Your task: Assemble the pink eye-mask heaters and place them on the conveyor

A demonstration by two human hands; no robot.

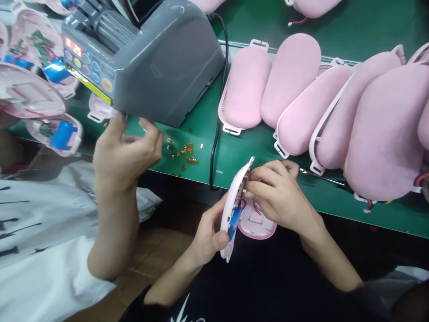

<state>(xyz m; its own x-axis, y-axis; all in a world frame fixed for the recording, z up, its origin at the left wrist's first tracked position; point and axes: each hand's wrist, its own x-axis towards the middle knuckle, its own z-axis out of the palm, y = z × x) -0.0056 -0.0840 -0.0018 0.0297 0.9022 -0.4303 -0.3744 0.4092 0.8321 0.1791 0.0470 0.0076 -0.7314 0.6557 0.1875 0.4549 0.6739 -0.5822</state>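
Note:
My left hand (212, 232) is closed round the edge of a pink plastic housing half (233, 192), held tilted on its side. Inside that half sits a blue-wrapped battery (235, 220) with thin red wires. A second pink shell half (256, 223) hangs beside it, inner face up, below my right hand (279, 194). The fingers of my right hand are pinched at the inner side of the housing near its upper part, by the wires. What exactly they grip there is hidden.
A grey tape dispenser (167, 62) stands on the green bench (201, 167), with a co-worker's hand (125, 152) at its front. Amber tape scraps (189, 152) and a black cable (214, 147) lie nearby. Several pink housings (248, 85) and a screwdriver (323, 178) are at right; opened housings (50, 89) at left.

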